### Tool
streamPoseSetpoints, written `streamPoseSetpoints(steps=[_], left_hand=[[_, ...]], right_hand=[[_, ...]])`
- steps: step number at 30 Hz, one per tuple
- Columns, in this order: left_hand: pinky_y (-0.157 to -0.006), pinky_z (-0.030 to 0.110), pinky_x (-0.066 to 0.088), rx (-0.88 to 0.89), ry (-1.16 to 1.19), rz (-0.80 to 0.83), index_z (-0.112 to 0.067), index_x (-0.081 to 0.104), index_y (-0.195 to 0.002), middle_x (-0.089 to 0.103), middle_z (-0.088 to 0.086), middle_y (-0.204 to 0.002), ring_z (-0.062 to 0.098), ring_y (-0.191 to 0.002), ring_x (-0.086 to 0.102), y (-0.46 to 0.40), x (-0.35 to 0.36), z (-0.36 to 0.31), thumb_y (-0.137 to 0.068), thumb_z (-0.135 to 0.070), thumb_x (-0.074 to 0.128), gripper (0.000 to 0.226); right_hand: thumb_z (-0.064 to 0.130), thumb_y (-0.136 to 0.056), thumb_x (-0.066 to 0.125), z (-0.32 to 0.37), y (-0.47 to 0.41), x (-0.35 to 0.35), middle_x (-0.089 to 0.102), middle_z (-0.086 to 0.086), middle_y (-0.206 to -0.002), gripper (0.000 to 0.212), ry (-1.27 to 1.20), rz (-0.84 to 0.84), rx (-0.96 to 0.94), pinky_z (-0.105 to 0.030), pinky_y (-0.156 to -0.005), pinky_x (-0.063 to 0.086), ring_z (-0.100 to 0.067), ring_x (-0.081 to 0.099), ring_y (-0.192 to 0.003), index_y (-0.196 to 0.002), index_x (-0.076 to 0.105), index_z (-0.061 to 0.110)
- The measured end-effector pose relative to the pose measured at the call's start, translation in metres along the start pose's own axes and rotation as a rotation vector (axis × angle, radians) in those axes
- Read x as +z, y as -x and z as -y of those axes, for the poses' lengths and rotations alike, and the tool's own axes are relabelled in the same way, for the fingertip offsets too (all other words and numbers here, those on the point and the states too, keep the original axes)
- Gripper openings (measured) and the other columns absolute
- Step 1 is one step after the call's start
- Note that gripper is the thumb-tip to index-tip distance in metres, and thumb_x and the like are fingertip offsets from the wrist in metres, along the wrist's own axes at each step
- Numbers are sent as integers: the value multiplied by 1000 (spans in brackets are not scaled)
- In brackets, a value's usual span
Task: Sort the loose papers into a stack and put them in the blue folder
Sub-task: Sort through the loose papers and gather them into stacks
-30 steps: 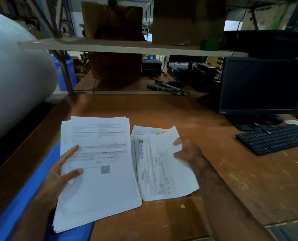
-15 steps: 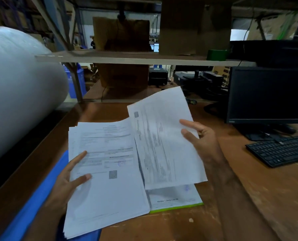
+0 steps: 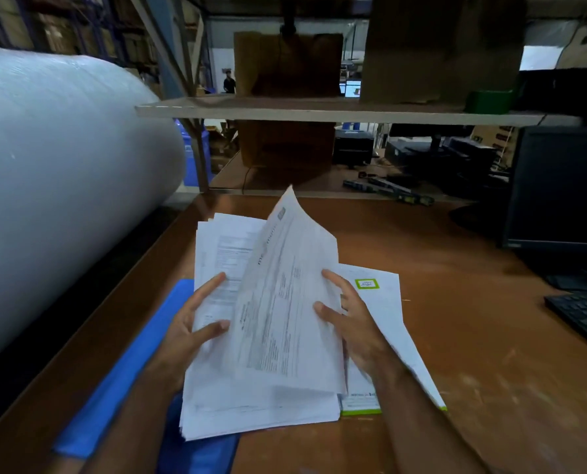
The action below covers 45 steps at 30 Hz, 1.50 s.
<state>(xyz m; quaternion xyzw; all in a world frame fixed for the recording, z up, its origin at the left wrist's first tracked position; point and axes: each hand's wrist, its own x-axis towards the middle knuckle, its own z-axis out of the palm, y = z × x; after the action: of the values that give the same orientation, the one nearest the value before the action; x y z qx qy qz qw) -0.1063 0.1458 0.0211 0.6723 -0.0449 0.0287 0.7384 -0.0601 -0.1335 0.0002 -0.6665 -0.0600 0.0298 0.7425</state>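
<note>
A huge pale roll of bubble wrap [image 3: 63,186] fills the left side of my view, lying along the left edge of the brown wooden bench [image 3: 456,336]. A plank shelf [image 3: 319,111] crosses above the far edge, with brown cardboard boxes [image 3: 288,63] on it. A dark monitor [image 3: 558,189] stands at the right edge, a black keyboard [image 3: 582,316] just in front of it.

The blue folder [image 3: 124,364] lies open near the front left corner, running along the left edge. On it rests the stack of papers [image 3: 223,398], white printed sheets slightly fanned.

My left grip [image 3: 189,323] rests on the stack's left side, fingers spread and nearly straight, thumb pressing the top page.

My right grip [image 3: 347,319] pinches a single printed sheet [image 3: 285,302] by its right edge, thumb on the front and fingers curled behind it. The sheet is tilted up, its lower edge on the stack, its top corner raised toward the far edge.

Beneath my right grip, touching the stack's right side, lies a white sheet with green trim [image 3: 388,302], flat on the bench.
</note>
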Motion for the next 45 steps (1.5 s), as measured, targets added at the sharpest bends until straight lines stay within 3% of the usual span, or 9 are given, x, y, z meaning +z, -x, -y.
streamPoseSetpoints(steps=[3,8,10,14,20,26,34,41,45], left_hand=[[-95,33,59,-8,182,112,-33,55,-143,67,-22,-130,9,-123,64,8,6,-8,-93,-39,66,51],[-113,51,44,-29,105,144,-40,21,-159,41,-8,-161,22,-143,47,1,7,-14,-47,-92,70,132],[-110,51,47,-29,26,156,-52,24,-155,48,-17,-155,18,-140,51,-2,9,-13,-62,-79,76,110],[-79,7,53,33,-118,102,-51,44,-140,56,-55,-113,-20,-115,55,-1,10,-7,-96,-14,66,62],[-90,57,58,-42,21,34,-28,71,-130,65,2,-137,33,-119,67,-7,-14,18,-89,2,70,50],[-78,35,64,-39,-72,-21,-36,70,-127,64,-7,-134,24,-117,67,-4,-25,37,-88,3,71,56],[-66,17,58,-33,-203,-72,-44,63,-127,55,-29,-128,5,-109,62,1,-19,31,-91,3,66,59],[-102,55,43,-33,-224,-59,-46,62,-127,50,-17,-138,16,-127,48,-1,-21,33,-91,3,66,60],[-108,59,37,-19,-211,-37,-42,61,-129,49,-17,-137,12,-124,48,0,-16,27,-91,3,65,59]], right_hand=[[2,-89,73,0,0,4,62,-5,-139,62,-168,75,28,-55,-102,53,-28,65,-123,-137,59,38],[10,-90,76,-7,-3,8,61,17,-138,53,105,66,-96,-53,-106,51,-16,58,-130,-134,64,37],[15,-90,76,-8,-5,15,60,25,-135,50,228,10,-176,-47,-110,48,-7,56,-130,-134,63,35],[17,-91,76,-11,-8,24,58,29,-135,47,427,-69,-285,-42,-115,42,2,51,-130,-134,62,32],[46,-87,76,10,-8,6,52,15,-142,68,645,29,-89,-39,-107,50,-11,55,-129,-145,42,40],[85,-51,64,-12,-10,-77,49,-8,-144,111,1262,-397,328,-48,-108,43,-34,48,-132,-142,39,26],[13,-64,88,-4,-9,-98,61,3,-125,91,823,-346,220,-33,-96,51,-22,62,-116,-143,45,27],[3,-90,59,11,0,-89,49,6,-76,80,896,-357,-84,-23,-68,48,-14,50,-65,-146,38,56],[-2,-96,46,29,2,-96,69,23,-95,54,867,-325,-263,-11,-91,49,-1,68,-90,-118,72,40]])
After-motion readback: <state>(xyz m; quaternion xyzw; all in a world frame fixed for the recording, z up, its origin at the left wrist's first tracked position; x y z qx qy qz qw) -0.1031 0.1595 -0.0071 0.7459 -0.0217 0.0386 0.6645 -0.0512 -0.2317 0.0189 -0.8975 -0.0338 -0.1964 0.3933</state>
